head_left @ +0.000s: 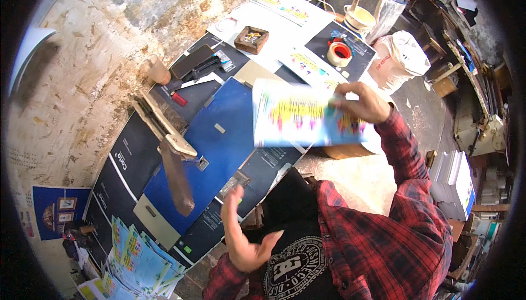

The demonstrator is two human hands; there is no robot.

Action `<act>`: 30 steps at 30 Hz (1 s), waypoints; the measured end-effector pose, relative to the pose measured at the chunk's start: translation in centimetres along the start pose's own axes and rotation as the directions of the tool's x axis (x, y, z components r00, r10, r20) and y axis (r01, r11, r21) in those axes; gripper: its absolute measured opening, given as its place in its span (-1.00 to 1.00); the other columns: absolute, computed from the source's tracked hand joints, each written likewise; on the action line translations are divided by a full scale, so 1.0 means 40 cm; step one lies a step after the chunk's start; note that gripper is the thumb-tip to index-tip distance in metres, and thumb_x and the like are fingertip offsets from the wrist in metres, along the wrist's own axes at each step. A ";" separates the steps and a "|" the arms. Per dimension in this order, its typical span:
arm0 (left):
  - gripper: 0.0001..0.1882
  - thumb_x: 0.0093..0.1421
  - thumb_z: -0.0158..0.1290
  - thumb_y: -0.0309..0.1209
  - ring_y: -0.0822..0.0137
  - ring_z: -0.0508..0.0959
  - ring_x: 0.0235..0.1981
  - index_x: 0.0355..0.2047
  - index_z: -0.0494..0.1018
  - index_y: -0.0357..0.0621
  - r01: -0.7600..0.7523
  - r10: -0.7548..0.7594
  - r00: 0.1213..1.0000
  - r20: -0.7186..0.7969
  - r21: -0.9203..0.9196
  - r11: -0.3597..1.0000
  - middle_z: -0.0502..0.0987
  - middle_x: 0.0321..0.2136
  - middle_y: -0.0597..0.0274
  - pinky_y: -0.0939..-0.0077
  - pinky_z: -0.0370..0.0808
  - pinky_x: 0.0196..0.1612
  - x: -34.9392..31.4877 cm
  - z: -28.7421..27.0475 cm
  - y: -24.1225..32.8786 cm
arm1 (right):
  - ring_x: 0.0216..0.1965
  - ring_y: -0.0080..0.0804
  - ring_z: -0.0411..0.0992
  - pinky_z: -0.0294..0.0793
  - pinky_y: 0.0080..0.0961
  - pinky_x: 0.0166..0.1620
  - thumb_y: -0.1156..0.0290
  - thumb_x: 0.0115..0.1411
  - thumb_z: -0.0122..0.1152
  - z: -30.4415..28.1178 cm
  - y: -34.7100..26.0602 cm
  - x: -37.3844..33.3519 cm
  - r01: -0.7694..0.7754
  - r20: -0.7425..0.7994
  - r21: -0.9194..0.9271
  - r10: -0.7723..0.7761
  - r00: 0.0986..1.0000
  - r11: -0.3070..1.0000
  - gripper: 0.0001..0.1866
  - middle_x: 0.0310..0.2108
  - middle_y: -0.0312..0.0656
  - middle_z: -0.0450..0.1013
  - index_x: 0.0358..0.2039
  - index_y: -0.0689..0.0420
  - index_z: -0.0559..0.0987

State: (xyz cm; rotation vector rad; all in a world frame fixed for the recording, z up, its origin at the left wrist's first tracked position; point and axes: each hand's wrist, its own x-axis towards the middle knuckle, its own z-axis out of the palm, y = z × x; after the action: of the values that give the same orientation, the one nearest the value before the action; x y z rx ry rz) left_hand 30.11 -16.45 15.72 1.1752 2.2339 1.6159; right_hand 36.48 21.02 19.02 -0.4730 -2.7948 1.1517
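My right hand (364, 103) pinches the edge of a colourful printed booklet (296, 116), holding it over the right side of the work table; motion blurs it. In front of my body my left hand (245, 240) is raised with fingers stretched and thumb apart, holding nothing. Between the hands and the wall lies a blue board (219, 130). Across its left part stands what looks like a long-arm stapler (176, 182) with a worn brown lever.
Many printed booklets (137, 259) stand fanned at the lower left. Tape rolls (339, 53), a small wooden box (252, 40), a phone (192, 61) and a red lighter (178, 98) lie on the far part. A white sack (397, 59) and a paper stack (452, 185) stand at right.
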 end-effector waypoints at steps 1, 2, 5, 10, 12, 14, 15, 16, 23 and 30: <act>0.08 0.03 0.32 -0.05 -0.21 0.20 0.28 0.31 -0.04 -0.44 -0.033 0.034 0.999 -0.014 0.068 0.997 0.17 0.25 -0.33 -0.13 0.05 0.32 0.027 0.014 -0.002 | -0.38 -0.40 0.49 0.46 -0.41 -0.25 0.35 0.25 0.24 0.001 -0.008 -0.024 0.127 0.102 0.047 -0.131 0.986 0.991 -0.80 -0.46 -0.11 0.52 -0.31 0.26 0.58; 0.17 -0.01 0.34 0.02 -0.22 0.16 0.30 0.32 -0.10 -0.43 -0.062 0.066 0.997 -0.030 0.138 0.988 0.10 0.28 -0.34 -0.18 -0.01 0.34 0.042 0.024 -0.005 | -0.38 -0.41 0.49 0.45 -0.41 -0.25 0.36 0.25 0.24 0.003 -0.013 -0.039 0.247 0.200 0.108 -0.264 0.943 0.963 -0.80 -0.46 -0.13 0.52 -0.30 0.26 0.57; -0.07 -0.10 0.40 0.03 -0.11 0.37 0.15 0.12 0.29 -0.36 -0.012 0.015 0.997 0.076 -0.036 0.999 0.33 0.16 -0.21 -0.08 0.21 0.25 0.033 0.037 -0.042 | -0.42 -0.42 0.46 0.43 -0.41 -0.29 0.32 0.30 0.20 0.050 -0.030 -0.052 0.133 0.426 0.323 -0.269 0.864 0.937 -0.77 -0.48 -0.17 0.50 -0.28 0.27 0.55; -0.66 0.13 0.26 -0.27 0.28 0.59 -0.12 -0.19 0.58 -0.27 0.592 -0.509 0.800 0.316 -0.283 0.754 0.64 -0.23 0.11 0.40 0.45 0.00 -0.098 0.053 -0.121 | -0.43 -0.15 0.51 0.42 -0.31 -0.32 0.25 0.27 0.19 0.205 0.000 0.066 0.214 0.574 0.254 -0.325 0.752 0.943 -0.74 -0.49 -0.03 0.51 -0.33 0.23 0.57; -0.65 0.26 0.15 -0.28 0.35 0.56 -0.09 -0.09 0.53 -0.32 0.747 -0.677 0.663 0.319 -0.346 0.568 0.62 -0.17 0.17 0.45 0.45 -0.02 -0.127 0.069 -0.164 | -0.40 -0.08 0.53 0.43 -0.23 -0.31 0.26 0.24 0.19 0.292 -0.012 0.159 0.351 0.618 0.154 -0.367 0.695 0.924 -0.75 -0.47 0.03 0.52 -0.34 0.22 0.59; -0.62 0.33 0.07 -0.29 0.39 0.53 -0.05 0.01 0.46 -0.36 0.684 -0.791 0.579 0.199 -0.646 0.338 0.57 -0.08 0.18 0.45 0.45 0.01 -0.152 0.101 -0.247 | -0.39 -0.07 0.54 0.48 -0.24 -0.26 0.24 0.20 0.20 0.403 -0.003 0.262 0.418 0.658 0.094 -0.371 0.655 0.903 -0.74 -0.48 -0.01 0.54 -0.30 0.20 0.62; -0.61 0.35 0.04 -0.32 0.38 0.53 -0.03 0.06 0.41 -0.36 0.611 -0.832 0.504 0.232 -0.776 0.154 0.53 -0.02 0.15 0.44 0.45 0.04 -0.120 0.091 -0.253 | -0.35 -0.08 0.56 0.51 -0.30 -0.23 0.20 0.17 0.24 0.434 -0.050 0.302 0.351 0.700 -0.062 -0.209 0.682 0.934 -0.72 -0.46 -0.04 0.55 -0.29 0.16 0.64; -0.61 0.35 0.03 -0.32 0.36 0.53 -0.03 0.07 0.40 -0.34 0.563 -0.836 0.508 0.209 -0.815 0.138 0.52 -0.01 0.14 0.43 0.46 0.05 -0.098 0.075 -0.268 | -0.30 -0.11 0.56 0.50 -0.24 -0.16 0.19 0.15 0.27 0.468 -0.084 0.342 0.370 0.707 -0.145 -0.166 0.688 0.918 -0.72 -0.42 -0.05 0.56 -0.29 0.14 0.65; -0.56 0.43 -0.15 -0.27 0.20 0.50 0.07 0.18 0.26 -0.32 0.393 -0.778 0.626 0.053 -0.883 0.256 0.46 0.09 0.03 0.25 0.46 0.12 0.001 -0.044 -0.393 | 0.13 -0.17 0.31 0.20 0.02 0.13 0.08 0.03 0.34 0.627 -0.151 0.433 0.488 0.186 -0.356 -0.451 0.873 0.797 -0.51 -0.01 -0.10 0.37 -0.06 0.02 0.54; -0.51 0.45 -0.23 -0.24 0.10 0.40 0.19 0.28 0.14 -0.22 0.442 -0.785 0.602 0.143 -0.879 0.178 0.37 0.18 -0.01 0.09 0.32 0.24 0.011 -0.145 -0.495 | 0.29 -0.11 0.17 0.04 0.06 0.30 -0.08 0.16 0.18 0.684 -0.114 0.265 0.352 -0.081 -0.343 -0.401 0.912 0.871 -0.33 0.20 -0.03 0.28 0.16 0.07 0.43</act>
State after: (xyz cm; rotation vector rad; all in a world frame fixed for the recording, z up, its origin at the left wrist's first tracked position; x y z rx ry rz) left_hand 16.79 -22.77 1.31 -0.3705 1.2093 2.1016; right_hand 20.04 2.84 2.25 -0.0160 -2.7719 0.5578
